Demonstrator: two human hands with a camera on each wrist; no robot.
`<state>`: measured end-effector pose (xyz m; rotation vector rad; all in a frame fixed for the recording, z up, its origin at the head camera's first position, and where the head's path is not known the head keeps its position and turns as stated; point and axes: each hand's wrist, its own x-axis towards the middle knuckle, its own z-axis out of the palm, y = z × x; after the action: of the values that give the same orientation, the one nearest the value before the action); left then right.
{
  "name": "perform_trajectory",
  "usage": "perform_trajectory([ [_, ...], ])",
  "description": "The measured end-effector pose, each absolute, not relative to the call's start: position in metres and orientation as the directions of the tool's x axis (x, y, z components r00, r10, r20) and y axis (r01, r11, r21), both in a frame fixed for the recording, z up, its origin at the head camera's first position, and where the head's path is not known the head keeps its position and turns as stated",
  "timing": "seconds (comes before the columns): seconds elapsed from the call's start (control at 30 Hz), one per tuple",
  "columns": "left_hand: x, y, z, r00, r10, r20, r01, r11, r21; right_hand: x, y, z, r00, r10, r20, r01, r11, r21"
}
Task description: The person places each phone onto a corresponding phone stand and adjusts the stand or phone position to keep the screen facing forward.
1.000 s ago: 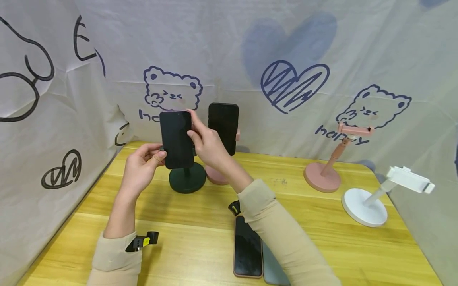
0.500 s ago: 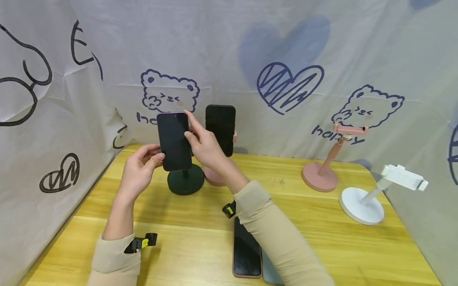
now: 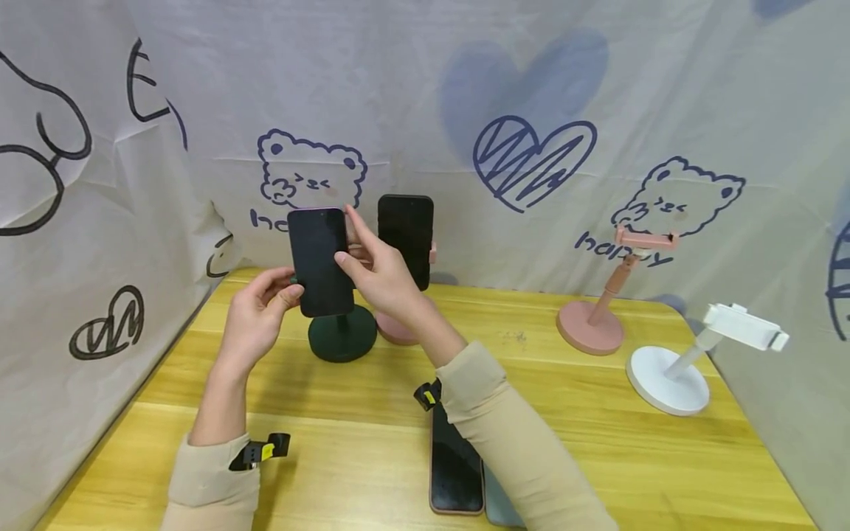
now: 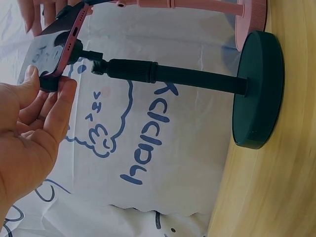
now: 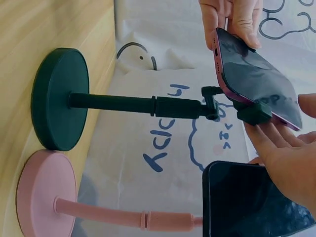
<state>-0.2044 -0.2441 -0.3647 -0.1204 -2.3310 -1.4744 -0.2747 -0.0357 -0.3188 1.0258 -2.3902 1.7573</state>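
A smartphone [image 3: 322,262] with a black screen and pinkish-purple frame stands upright at the head of the dark green phone stand [image 3: 342,335]. My left hand [image 3: 254,317] pinches the stand's green clamp at the phone's left edge, thumb in front; the clamp end [image 4: 48,84] shows between thumb and fingers in the left wrist view. On the other side, my right hand [image 3: 381,273] holds the phone's right edge, its thumb over the screen side and its fingers behind. The right wrist view shows those fingers against the other green clamp end [image 5: 254,113].
Just behind, a second black phone [image 3: 406,236] sits in a pink stand [image 3: 396,330]. Another pink stand [image 3: 591,328] and a white stand [image 3: 667,380] are at the right. A phone [image 3: 457,468] and a grey-blue one [image 3: 499,501] lie under my right forearm.
My right thumb has slid a little down and inward on the phone's right edge. The left hand keeps its grip; the head view has shifted slightly.
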Motion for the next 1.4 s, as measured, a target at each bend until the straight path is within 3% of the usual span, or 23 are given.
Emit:
perform_trajectory([
  [0.2, -0.204, -0.245, -0.366, -0.93, -0.143, 0.339, 0.24, 0.464, 0.853, -0.263, -0.017, -0.325, -0.741, -0.468, 0.481, -0.58, 0.087, -0.81],
  [0.43, -0.205, -0.245, -0.365, -0.93, -0.15, 0.336, 0.232, 0.467, 0.853, -0.249, 0.014, -0.335, -0.608, -0.324, 0.724, -0.771, 0.027, -0.636],
  [0.63, -0.205, -0.244, -0.365, -0.929, -0.151, 0.339, 0.235, 0.467, 0.852, -0.243, 0.052, -0.345, -0.518, -0.184, 0.835, -0.855, 0.109, -0.507],
  [0.8, -0.205, -0.244, -0.365, -0.93, -0.15, 0.335, 0.233, 0.464, 0.855, -0.241, 0.089, -0.354, -0.488, -0.056, 0.871, -0.857, 0.221, -0.466],
  [1.07, -0.204, -0.245, -0.365, -0.932, -0.157, 0.326, 0.218, 0.476, 0.852, -0.241, 0.148, -0.369, -0.5, 0.227, 0.836, -0.782, 0.296, -0.548],
  [1.27, -0.204, -0.244, -0.364, -0.931, -0.158, 0.328, 0.221, 0.471, 0.854, -0.24, 0.18, -0.375, -0.553, 0.418, 0.72, -0.621, 0.369, -0.691],
  [1.4, -0.205, -0.243, -0.366, -0.931, -0.152, 0.332, 0.228, 0.467, 0.854, -0.256, 0.207, -0.392, -0.582, 0.527, 0.619, -0.507, 0.36, -0.783],
])
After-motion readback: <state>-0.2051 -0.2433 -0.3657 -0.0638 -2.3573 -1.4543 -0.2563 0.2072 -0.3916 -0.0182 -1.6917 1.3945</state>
